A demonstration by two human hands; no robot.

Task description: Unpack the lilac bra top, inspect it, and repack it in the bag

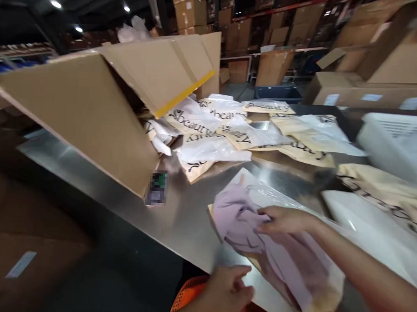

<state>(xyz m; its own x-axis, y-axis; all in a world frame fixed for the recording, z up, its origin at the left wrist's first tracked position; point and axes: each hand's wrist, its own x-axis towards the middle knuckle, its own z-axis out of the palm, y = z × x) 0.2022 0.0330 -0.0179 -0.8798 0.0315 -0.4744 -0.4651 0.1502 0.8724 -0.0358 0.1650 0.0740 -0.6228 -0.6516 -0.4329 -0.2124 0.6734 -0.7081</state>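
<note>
Right hand [284, 219] fingers together, pressing lilac garment [240, 218] on a bag at the steel bench [177, 219] near edge, left hand [227, 289] loosely curled just off that edge, tipped cardboard box [88, 108] well apart, bare steel between

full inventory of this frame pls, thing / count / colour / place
cardboard box: one, brown, tipped on its side at table left, flaps open
printed bags: a heap, white and cream with black lettering, spilling from the box across the table
lilac garment: one, pale purple, in a clear bag at the near table edge
table: one, steel
white bin: one, far right
orange crate: one, under the near edge
stacked cartons: many, brown, behind
left hand: near the table edge, fingers curled
right hand: on the garment
</note>
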